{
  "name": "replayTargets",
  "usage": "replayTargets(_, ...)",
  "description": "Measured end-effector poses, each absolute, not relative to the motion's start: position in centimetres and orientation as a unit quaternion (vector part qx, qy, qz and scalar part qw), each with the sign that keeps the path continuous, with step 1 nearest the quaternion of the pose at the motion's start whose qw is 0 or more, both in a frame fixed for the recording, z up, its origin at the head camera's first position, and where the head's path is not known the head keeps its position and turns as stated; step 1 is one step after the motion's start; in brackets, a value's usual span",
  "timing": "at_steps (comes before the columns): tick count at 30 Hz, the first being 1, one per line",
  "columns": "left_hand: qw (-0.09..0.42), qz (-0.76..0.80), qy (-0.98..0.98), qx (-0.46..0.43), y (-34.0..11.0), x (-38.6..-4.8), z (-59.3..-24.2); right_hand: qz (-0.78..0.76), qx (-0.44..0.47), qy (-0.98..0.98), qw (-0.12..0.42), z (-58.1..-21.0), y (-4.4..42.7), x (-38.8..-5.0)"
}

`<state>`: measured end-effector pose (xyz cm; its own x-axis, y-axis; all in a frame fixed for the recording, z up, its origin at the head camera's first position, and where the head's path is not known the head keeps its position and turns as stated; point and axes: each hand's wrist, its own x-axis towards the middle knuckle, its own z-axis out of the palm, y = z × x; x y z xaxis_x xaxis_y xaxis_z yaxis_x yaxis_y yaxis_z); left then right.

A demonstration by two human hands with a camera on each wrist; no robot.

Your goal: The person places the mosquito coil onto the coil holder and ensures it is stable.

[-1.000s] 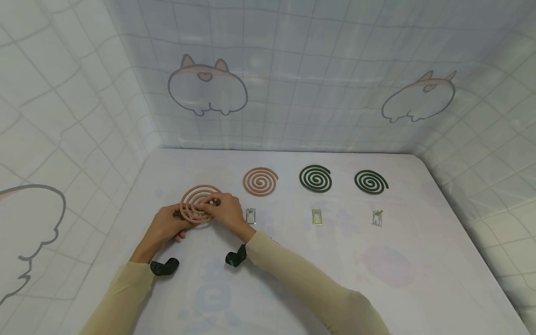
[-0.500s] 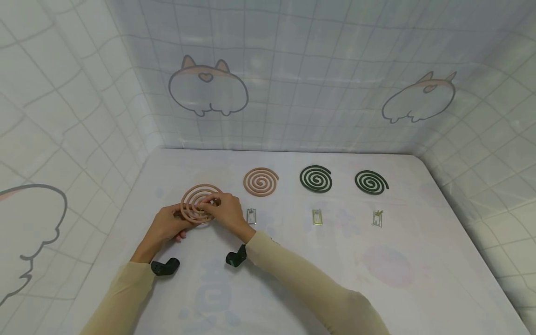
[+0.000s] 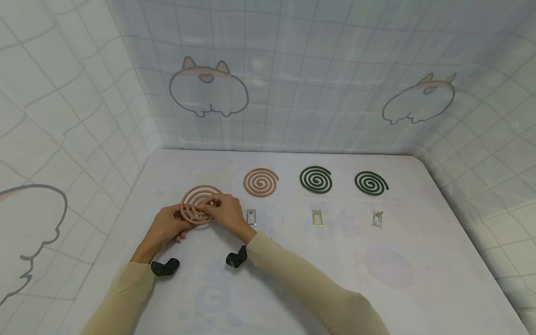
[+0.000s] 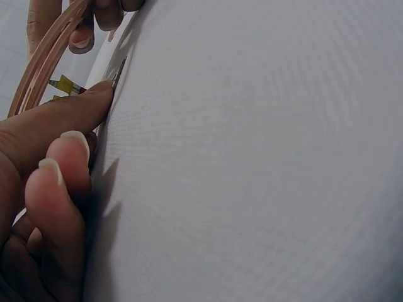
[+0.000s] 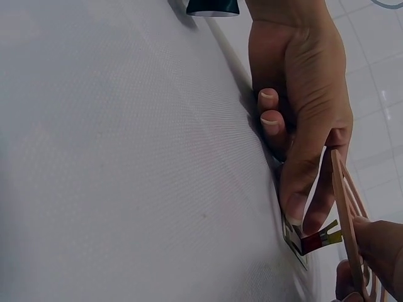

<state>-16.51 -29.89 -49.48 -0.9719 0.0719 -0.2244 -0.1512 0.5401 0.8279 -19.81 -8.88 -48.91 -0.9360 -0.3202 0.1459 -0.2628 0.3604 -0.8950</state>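
Observation:
A tan mosquito coil (image 3: pixel 187 200) is held tilted above the table at the left. My right hand (image 3: pixel 228 211) pinches it near its centre from above. Under the coil, my left hand (image 3: pixel 166 224) grips a small metal coil stand at table level. The right wrist view has the left thumb (image 5: pixel 296 204) on the flat base of the stand (image 5: pixel 330 238). Its prong, yellow and dark red, stands up towards the coil. Both the thumb and the yellow prong tip (image 4: pixel 65 85) appear in the left wrist view. Whether prong and coil touch, I cannot tell.
Another tan coil (image 3: pixel 260 182) and two dark green coils (image 3: pixel 316 179) (image 3: pixel 371 183) lie along the back. Before them are flat metal stands: one silver (image 3: pixel 251 217), one gold (image 3: pixel 317 217), one with a raised prong (image 3: pixel 377 219). A small object (image 3: pixel 274 241) peeks out by the right sleeve.

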Motion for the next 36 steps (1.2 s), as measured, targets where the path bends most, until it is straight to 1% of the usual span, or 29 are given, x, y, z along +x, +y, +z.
replayTargets(7,0.122,0.479,0.869,-0.026,-29.91,-16.52,-49.51,-0.536,-0.184,0.823,0.024,-48.79,-8.86,-19.78)
replayTargets(36,0.111,0.474,0.873,-0.026,-29.94,-16.51,-49.59,-0.542,-0.176,0.822,0.013,-48.85,-8.85,-19.52)
